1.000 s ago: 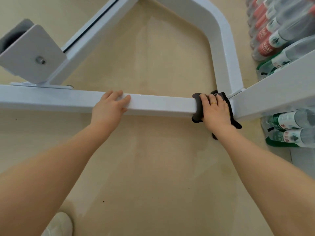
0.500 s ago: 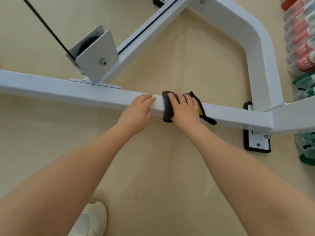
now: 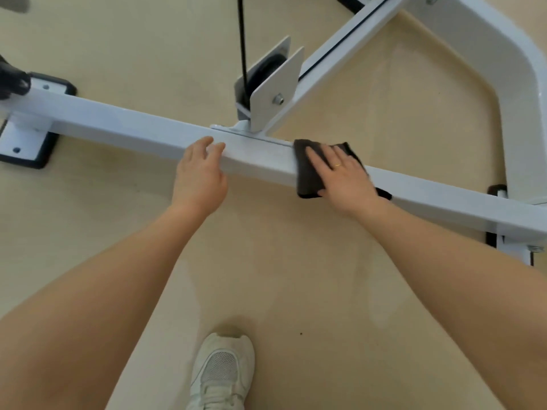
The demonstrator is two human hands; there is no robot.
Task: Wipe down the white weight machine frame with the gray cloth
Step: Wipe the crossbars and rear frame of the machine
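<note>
Now the gray cloth (image 3: 307, 170) lies folded over the white frame (image 3: 142, 131) bar, just right of the pulley bracket (image 3: 275, 84), under the flat, spread right hand (image 3: 343, 179). The left hand (image 3: 199, 173) rests open on the bar nearby. For a good wipe, I think the palm should press evenly and cover the side face too.

Beige floor (image 3: 118, 42) under white frame (image 3: 133, 130), white shoe (image 3: 223, 371), possibly faint stains.

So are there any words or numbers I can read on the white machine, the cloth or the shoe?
None. The white frame, the dark cloth under the right hand, the pulley bracket and the white shoe show no readable words, numbers or logos.
</note>
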